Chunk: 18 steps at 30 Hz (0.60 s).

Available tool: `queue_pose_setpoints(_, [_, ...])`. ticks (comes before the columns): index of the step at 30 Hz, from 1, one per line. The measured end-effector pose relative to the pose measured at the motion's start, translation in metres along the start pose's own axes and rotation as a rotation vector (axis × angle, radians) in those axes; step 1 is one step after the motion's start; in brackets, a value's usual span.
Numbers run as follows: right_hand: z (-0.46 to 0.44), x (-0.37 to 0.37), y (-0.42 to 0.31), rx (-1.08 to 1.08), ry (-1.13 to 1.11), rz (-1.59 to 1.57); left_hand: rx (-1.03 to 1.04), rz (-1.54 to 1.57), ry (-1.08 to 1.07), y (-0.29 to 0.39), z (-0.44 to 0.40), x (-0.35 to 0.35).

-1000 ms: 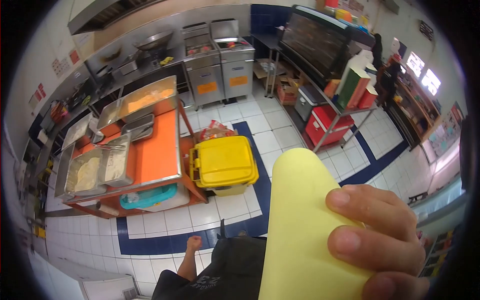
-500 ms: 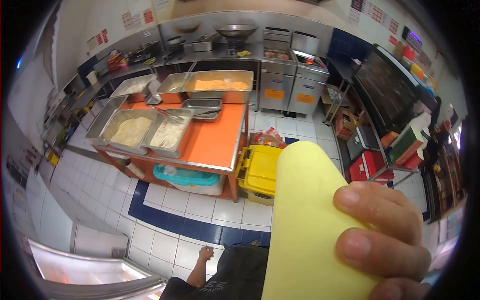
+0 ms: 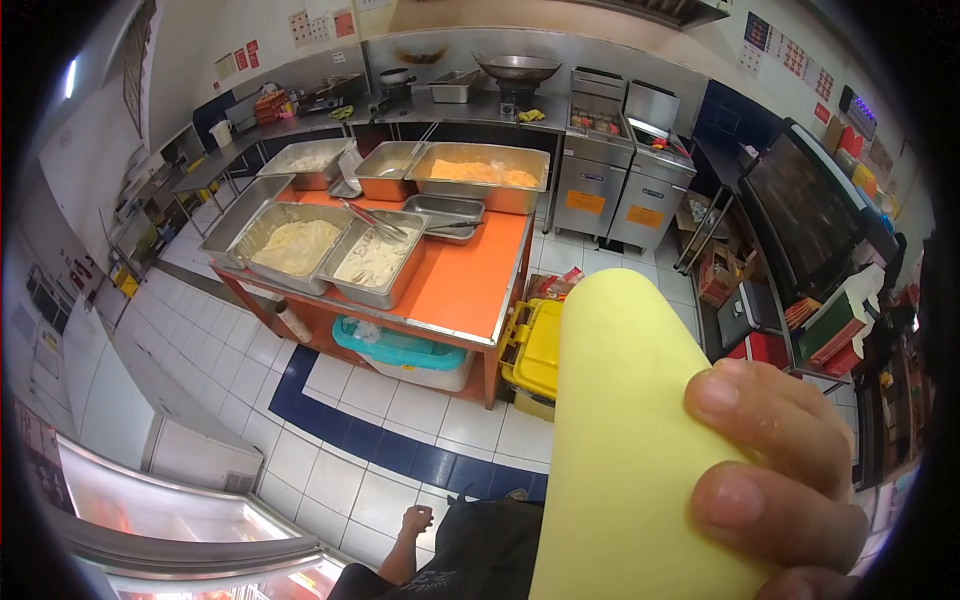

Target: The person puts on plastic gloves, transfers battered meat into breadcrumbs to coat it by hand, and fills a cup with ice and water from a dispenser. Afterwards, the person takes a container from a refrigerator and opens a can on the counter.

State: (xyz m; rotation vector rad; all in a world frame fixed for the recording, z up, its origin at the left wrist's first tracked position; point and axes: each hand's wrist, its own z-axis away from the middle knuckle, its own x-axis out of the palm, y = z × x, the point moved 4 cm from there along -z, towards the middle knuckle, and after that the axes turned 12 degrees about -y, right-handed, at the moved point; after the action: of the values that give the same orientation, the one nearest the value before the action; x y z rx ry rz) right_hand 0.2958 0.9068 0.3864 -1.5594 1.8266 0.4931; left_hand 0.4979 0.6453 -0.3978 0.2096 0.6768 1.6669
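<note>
Large and close at the right, my right hand (image 3: pixel 785 470) has its fingers pressed against a smooth, pale yellow object (image 3: pixel 635 440) with a rounded top; its thumb is hidden. My left hand (image 3: pixel 417 518) hangs low beside the dark apron (image 3: pixel 485 545), fingers curled in, with nothing visible in them. Beyond it stands an orange-topped table (image 3: pixel 465 290) with metal trays. One tray holds a pale batter-like mix (image 3: pixel 297 246), another a whitish mix (image 3: pixel 372 262) with tongs (image 3: pixel 375 220), and a third orange food (image 3: pixel 484 173).
A turquoise-lidded tub (image 3: pixel 400 347) sits under the table, and a yellow bin (image 3: pixel 535 345) beside it. Fryers (image 3: pixel 592 160) and a wok (image 3: pixel 518 68) line the back. A dark glass-fronted cabinet (image 3: pixel 810 195) stands right; a glass-topped freezer (image 3: pixel 180 500) is lower left.
The view has swung left, so the table and bin appear farther right and the freezer has come in at lower left. My right hand keeps its hold on the yellow object.
</note>
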Motion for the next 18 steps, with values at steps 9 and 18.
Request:
queue_pose_setpoints(9, [0.011, -0.015, -0.008, 0.098, -0.072, 0.083, 0.125, -0.119, 0.013, 0.055, -0.017, -0.009])
queue_pose_setpoints(18, [0.032, -0.033, -0.007, 0.139, -0.001, 0.105, 0.023, -0.196, -0.059, 0.027, -0.007, -0.009])
